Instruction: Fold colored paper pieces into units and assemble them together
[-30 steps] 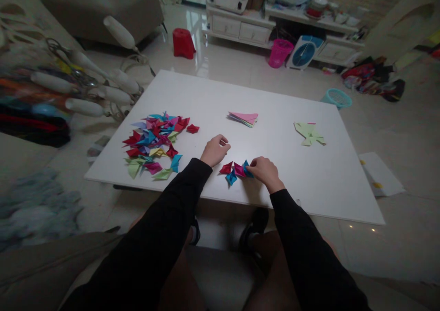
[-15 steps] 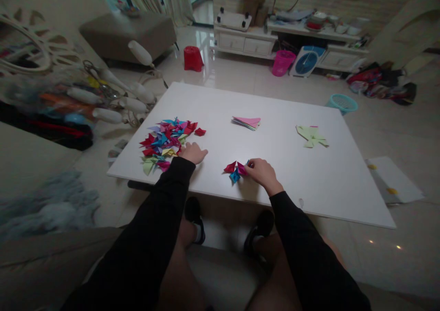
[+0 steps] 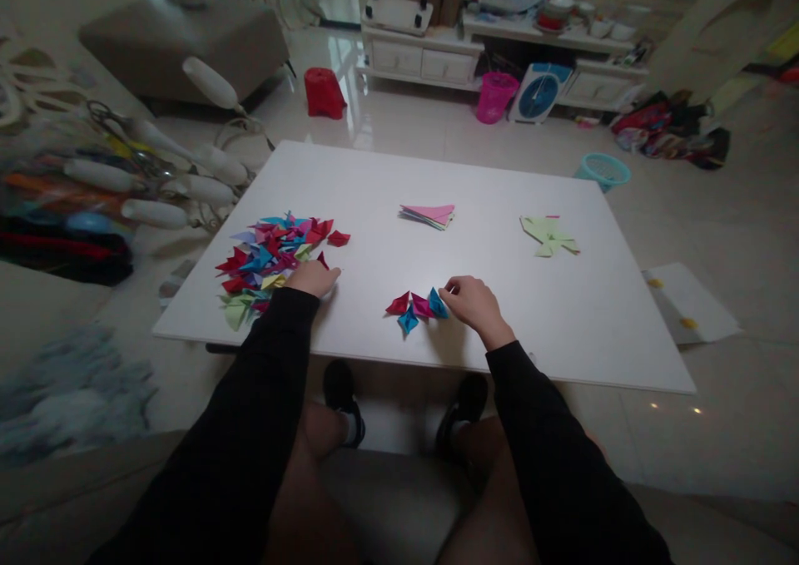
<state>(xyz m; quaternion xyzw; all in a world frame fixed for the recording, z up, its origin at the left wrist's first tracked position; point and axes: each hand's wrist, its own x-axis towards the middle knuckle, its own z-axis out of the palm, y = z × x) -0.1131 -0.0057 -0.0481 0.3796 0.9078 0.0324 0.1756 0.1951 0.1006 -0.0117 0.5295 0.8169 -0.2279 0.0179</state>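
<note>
A white board table (image 3: 499,315) carries folded paper pieces. My left hand (image 3: 312,279) rests at the right edge of a heap of red, blue, pink and green folded triangles (image 3: 268,257), fingers curled down on a red piece. My right hand (image 3: 473,300) lies beside a small joined cluster of red, pink and blue triangles (image 3: 416,306), its fingertips pinched at the cluster's blue end.
A stack of pink paper sheets (image 3: 429,214) lies mid-table and light green folded pieces (image 3: 549,236) sit at the right. Scissors and white-handled tools (image 3: 156,166) stick out at the left. White sheets (image 3: 687,303) lie on the floor at the right.
My left hand left the middle of the table and went left to the heap of triangles. My right hand stayed at the small cluster.
</note>
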